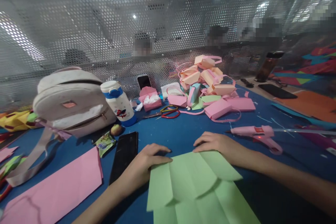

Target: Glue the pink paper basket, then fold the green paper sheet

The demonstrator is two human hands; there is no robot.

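Note:
A light green sheet of paper (pixel 195 176) with folded creases lies in front of me, its upper part doubled over in a flap above the lower part. My left hand (pixel 153 157) is at the flap's upper left corner, thumb along the paper's edge and fingers curled beyond it. At the upper right edge, my right hand (pixel 214 143) grips the same paper with bent fingers, some of them hidden behind it. A pink hot glue gun (pixel 256 133), with a red light showing, lies right of my right hand. A black phone (pixel 124 154) lies beside my left wrist.
Pink sheets (pixel 60 185) lie at the left, near a white backpack (pixel 73 101) and a bottle (pixel 119 105). Scissors (pixel 169 112) and a pile of folded paper boxes (pixel 207 77) lie farther back. A perforated metal panel (pixel 168 17) stands behind, with people beyond it.

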